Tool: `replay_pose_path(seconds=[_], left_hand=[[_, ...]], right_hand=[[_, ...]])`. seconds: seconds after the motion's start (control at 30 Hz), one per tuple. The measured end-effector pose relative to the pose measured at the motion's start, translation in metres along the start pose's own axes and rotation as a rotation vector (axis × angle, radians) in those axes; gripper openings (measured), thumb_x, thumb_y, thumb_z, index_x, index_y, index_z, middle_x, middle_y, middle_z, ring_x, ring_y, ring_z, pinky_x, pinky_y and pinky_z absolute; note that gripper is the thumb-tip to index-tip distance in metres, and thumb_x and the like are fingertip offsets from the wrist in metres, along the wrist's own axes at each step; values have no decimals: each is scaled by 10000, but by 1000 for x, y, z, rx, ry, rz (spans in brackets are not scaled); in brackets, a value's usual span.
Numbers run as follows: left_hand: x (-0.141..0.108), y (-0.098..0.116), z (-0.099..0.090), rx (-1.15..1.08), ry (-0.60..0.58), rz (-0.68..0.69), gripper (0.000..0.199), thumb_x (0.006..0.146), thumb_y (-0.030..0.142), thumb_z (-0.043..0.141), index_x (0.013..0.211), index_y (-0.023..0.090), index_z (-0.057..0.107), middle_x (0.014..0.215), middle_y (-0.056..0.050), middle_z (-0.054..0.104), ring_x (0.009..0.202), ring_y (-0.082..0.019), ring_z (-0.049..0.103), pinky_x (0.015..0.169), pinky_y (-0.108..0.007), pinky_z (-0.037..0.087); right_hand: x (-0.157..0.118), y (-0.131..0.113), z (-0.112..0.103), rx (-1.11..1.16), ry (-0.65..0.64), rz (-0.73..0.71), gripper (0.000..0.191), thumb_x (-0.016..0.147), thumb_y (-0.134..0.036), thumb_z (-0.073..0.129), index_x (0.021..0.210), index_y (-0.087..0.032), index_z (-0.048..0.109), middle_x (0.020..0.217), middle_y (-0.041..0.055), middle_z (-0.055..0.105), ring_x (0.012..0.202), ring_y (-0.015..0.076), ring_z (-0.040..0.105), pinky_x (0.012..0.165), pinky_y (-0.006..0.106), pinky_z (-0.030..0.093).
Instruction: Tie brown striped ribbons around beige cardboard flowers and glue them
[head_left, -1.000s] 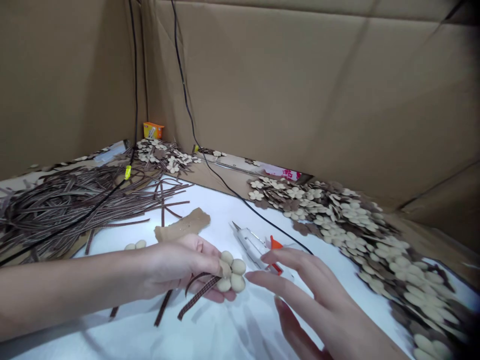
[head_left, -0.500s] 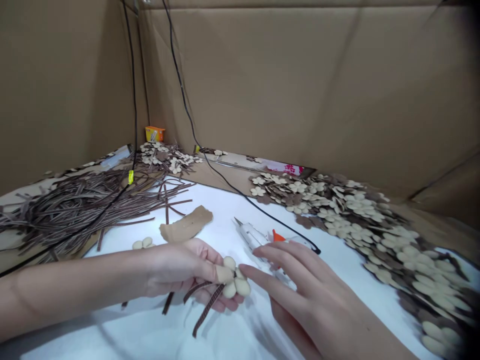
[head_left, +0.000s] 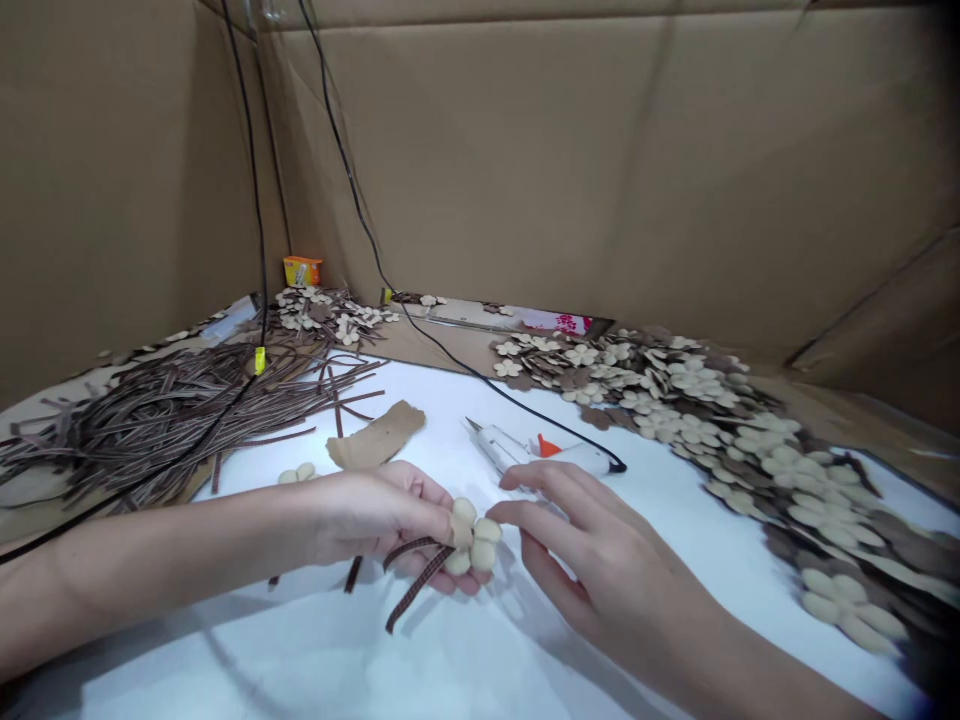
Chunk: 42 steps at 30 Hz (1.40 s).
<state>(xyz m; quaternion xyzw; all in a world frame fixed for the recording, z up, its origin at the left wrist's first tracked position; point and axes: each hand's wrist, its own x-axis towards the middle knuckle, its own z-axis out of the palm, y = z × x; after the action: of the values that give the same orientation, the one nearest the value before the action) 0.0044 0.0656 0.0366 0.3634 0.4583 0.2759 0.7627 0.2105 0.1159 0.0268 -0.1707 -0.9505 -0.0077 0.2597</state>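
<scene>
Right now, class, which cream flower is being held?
The cream flower pinched in the left hand, brown ribbon trailing beside it; the others, like those in the heap at right, lie unheld.

You see the white surface (head_left: pixel 300 670) brightly lit, while the cardboard walls (head_left: pixel 480 160) are dimmer. Your arms (head_left: pixel 187 555) throw soft shadows below them. Toward the right edge, your view darkens and flower pieces (head_left: pixel 851 605) look blurred.
</scene>
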Motion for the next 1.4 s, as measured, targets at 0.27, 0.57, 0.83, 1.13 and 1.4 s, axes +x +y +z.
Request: replay_pose_path(seconds=[0.27,0.57,0.83,1.13,1.4], left_hand=[[-1,-2,-1,70,-46,29,237,702,314,713,825,112,712,801,-72,701,698,-107,643,663,-180,477],[-13,-6,10,117,-24,57,273,731,348,700,881,120,684,908,-110,707,833,-163,666,777,-258,488],[-40,-12,25,133,37,88,287,748,375,676,846,105,672,897,-125,708,831,-181,675,750,-250,501],[-60,-13,35,183,77,130,347,769,442,631,900,121,616,883,-110,695,743,-202,684,691,-292,501],[-40,-11,29,326,85,259,402,810,494,554,913,110,612,886,-105,664,712,-188,664,674,-307,483]], right_hand=[[-2,-9,5,-29,-18,35,234,808,-69,417,840,-173,623,969,95,604,877,215,559,718,351,491],[-2,-15,4,-29,-49,64,205,780,-53,441,806,-157,616,994,96,591,870,214,547,701,351,479],[1,-28,-6,-41,-3,-7,219,781,-48,448,839,-159,627,960,89,601,788,181,544,644,305,460],[-2,-44,-20,215,31,170,267,847,-101,402,1054,-172,556,1064,86,579,1023,212,526,851,390,447],[-1,-50,-11,390,126,124,312,840,-93,445,1117,-168,570,1106,78,564,1060,163,516,943,320,413]])
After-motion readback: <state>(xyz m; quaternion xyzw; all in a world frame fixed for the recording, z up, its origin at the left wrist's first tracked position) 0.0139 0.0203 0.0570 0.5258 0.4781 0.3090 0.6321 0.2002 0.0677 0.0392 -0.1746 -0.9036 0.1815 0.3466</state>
